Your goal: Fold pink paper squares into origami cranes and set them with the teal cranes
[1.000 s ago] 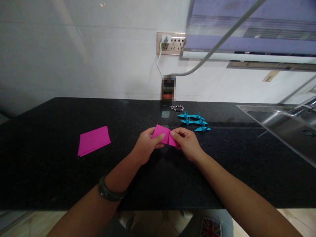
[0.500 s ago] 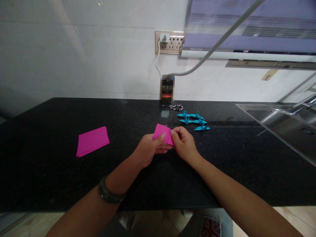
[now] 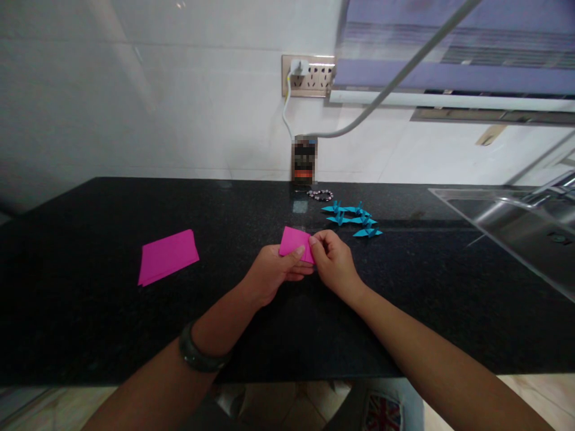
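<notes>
A pale tiled wall point(image 3: 202, 108) rises behind a dark speckled counter point(image 3: 90, 335) with a metal sink point(image 3: 530, 239) at right.

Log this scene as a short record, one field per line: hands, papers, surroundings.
Left hand: holds the folded pink paper, thumb on top, fingers beneath
Right hand: pinches that paper's right edge
Left wrist: dark bangle
Surface: black countertop
Left of hands: pink sheets, loosely stacked
Beyond right hand: five folded blue paper figures
Behind figures: beaded loop
Far right: metal sink
</notes>
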The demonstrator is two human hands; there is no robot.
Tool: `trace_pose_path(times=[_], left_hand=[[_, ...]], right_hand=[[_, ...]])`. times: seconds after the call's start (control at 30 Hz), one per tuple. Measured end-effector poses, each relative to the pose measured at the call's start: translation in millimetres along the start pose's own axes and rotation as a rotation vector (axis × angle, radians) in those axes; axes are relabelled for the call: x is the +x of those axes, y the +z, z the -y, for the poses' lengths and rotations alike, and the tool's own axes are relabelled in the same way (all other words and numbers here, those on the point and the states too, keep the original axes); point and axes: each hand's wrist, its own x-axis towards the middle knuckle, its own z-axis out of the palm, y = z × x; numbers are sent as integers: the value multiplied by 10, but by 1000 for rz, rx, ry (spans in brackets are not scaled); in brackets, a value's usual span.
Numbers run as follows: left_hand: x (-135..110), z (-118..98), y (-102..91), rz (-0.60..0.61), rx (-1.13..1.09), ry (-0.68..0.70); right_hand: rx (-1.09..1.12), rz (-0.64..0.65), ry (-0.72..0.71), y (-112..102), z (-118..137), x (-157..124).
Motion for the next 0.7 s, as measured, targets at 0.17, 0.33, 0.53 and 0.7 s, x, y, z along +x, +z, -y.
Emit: trace_pose_path(times=[0.17,0.33,0.53,0.7], left_hand=[[-15,-10,16,-23,28,36],[-2,-11,20,-70,60,52],[36,15,-10,-129,140,107],[50,16,15,-195,192,190]], right_hand=[[0,1,2,-6,7,-3],[28,8,-3,-16,10,-9],[88,14,36,13,-37,6],[127,16,42,31,-80,16]])
